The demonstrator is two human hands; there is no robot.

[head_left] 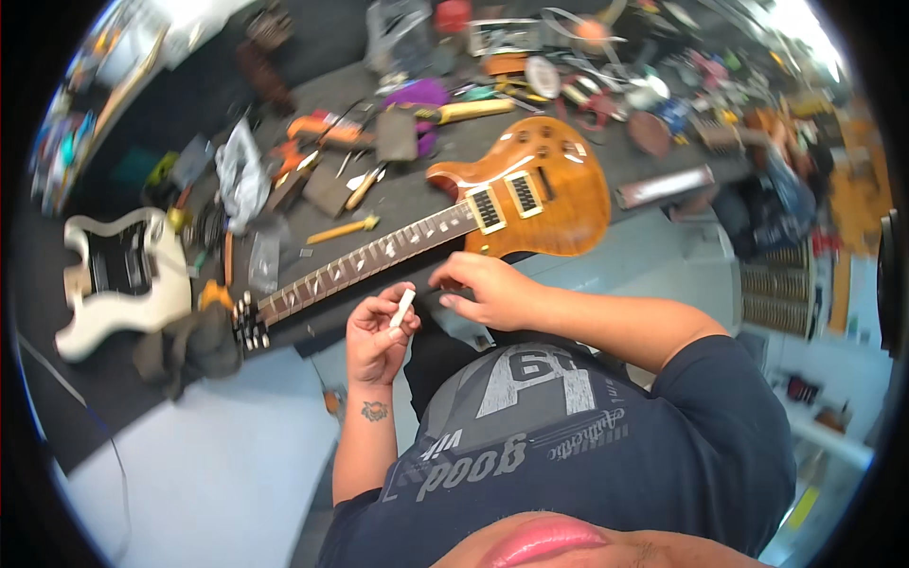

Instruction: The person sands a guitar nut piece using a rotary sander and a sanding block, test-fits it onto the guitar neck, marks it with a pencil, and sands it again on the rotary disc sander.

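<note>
My left hand [377, 331] pinches a small white bar [402, 309] between thumb and fingers, in front of the guitar's neck. To its right, my right hand [488, 292] is held with curved fingers apart, and nothing shows in it. An amber electric guitar [578, 208] lies face up on the dark bench beyond both hands. Its body is at the right, and the inlaid fretboard [365, 256] slants down left to the headstock [250, 327]. I cannot make out any strings on it.
A white guitar body [166, 246] lies at the left beside a dark cloth [194, 346]. Behind the neck are a yellow-handled tool [343, 230], a clear plastic bag [241, 175] and a grey block [396, 135]. Mixed tools and parts crowd the bench's far side.
</note>
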